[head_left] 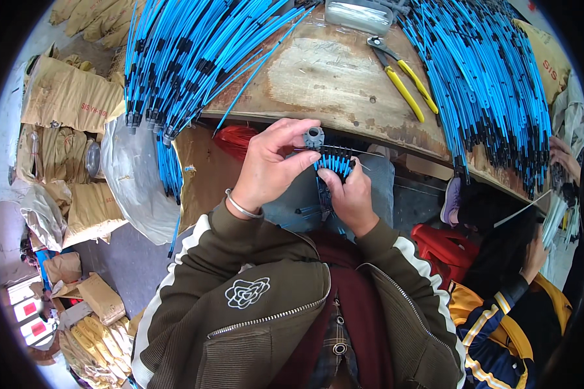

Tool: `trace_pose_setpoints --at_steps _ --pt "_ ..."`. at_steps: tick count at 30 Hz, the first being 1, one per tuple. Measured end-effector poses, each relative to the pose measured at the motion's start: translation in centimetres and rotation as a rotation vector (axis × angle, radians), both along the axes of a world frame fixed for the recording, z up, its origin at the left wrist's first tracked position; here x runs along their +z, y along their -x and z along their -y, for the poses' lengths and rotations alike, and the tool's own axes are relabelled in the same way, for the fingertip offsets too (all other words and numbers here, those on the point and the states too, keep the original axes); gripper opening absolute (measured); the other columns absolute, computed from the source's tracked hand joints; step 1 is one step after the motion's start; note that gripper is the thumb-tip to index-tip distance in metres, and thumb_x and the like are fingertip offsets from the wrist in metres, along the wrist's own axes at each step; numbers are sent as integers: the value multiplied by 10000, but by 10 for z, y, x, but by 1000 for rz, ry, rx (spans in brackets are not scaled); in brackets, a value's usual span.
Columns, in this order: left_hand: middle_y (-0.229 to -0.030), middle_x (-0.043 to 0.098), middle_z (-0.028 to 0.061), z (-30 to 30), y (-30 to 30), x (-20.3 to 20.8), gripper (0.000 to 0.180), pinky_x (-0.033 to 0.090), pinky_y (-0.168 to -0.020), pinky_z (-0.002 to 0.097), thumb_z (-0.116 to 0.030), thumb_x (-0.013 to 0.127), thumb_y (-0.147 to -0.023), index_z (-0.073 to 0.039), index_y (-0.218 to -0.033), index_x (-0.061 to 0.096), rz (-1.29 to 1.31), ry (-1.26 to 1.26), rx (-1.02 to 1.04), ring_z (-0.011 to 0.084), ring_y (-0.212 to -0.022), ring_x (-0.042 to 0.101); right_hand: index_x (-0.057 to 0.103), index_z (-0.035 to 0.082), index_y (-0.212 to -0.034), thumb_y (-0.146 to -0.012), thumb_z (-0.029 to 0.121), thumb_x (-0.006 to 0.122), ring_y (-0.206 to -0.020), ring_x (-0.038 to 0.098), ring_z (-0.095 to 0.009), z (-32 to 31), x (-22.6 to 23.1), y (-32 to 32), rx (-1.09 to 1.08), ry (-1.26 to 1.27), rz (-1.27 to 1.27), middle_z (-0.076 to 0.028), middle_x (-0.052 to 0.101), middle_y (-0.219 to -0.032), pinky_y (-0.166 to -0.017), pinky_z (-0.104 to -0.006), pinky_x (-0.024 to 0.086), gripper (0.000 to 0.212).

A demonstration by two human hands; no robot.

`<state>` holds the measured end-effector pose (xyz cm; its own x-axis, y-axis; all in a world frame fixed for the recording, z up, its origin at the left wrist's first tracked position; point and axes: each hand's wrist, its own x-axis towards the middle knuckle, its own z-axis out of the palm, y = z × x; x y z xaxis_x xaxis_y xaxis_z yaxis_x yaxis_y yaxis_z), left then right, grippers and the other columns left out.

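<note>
Left grip (266, 165) pinching grey fitting (313, 137), right grip (353, 200) blue strands (335, 162) — clear tub (359, 17) on bench (305, 74), contents unclear.

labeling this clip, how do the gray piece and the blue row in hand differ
The gray piece is round with a central hole; the blue row has narrow strips side by side. The left hand pinches the gray piece, while the right hand grips the blue row. Both are hand-held.

On table (324, 71), left to right: cable bundle (188, 52), pliers (405, 91), cable pile (486, 84) | left of table: sacks (71, 97) | before table: held cables (334, 162)
</note>
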<state>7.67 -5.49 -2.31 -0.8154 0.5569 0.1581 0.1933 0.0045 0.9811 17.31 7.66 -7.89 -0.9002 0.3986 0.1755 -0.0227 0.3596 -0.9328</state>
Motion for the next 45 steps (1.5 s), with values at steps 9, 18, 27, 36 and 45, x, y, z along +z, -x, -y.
trace_pose_setpoints --at_steps 9,18,27,36,45 --pt "-951 596 36 8 8 13 400 456 -741 231 23 650 -715 25 -1104 559 106 201 -22 91 -832 538 519 -6 -1016 -788 339 663 -790 602 -418 -7 4 7 80 -49 163 -245 602 -846 -682 -443 491 438" --pt "-952 572 -3 4 6 2 409 412 -688 173 96 617 -719 -1 -1111 555 125 32 -53 34 -723 434 461 -28 -973 -851 235 583 -717 592 -381 -2 -5 4 50 -249 -163 -216 590 -770 -614 -441 479 314" --pt "-869 515 -7 7 1 7 405 440 -709 197 82 633 -740 20 -1130 546 69 85 25 61 -777 502 483 -62 -1009 -837 231 610 -753 609 -388 1 -8 12 78 -218 -129 -241 596 -803 -628 -425 497 363" --pt "-900 548 1 -20 -9 1 398 447 -700 208 67 680 -710 0 -1083 559 -137 98 103 70 -773 541 498 -25 -1031 -834 257 623 -758 612 -387 -12 12 2 19 -169 67 -230 611 -832 -629 -434 493 366" --pt "-862 538 -11 -3 -1 -2 375 437 -681 197 67 701 -705 -1 -1054 580 -103 97 108 53 -756 519 501 -19 -1014 -832 233 627 -705 609 -381 -6 7 10 111 -140 22 -210 609 -763 -600 -434 483 335"
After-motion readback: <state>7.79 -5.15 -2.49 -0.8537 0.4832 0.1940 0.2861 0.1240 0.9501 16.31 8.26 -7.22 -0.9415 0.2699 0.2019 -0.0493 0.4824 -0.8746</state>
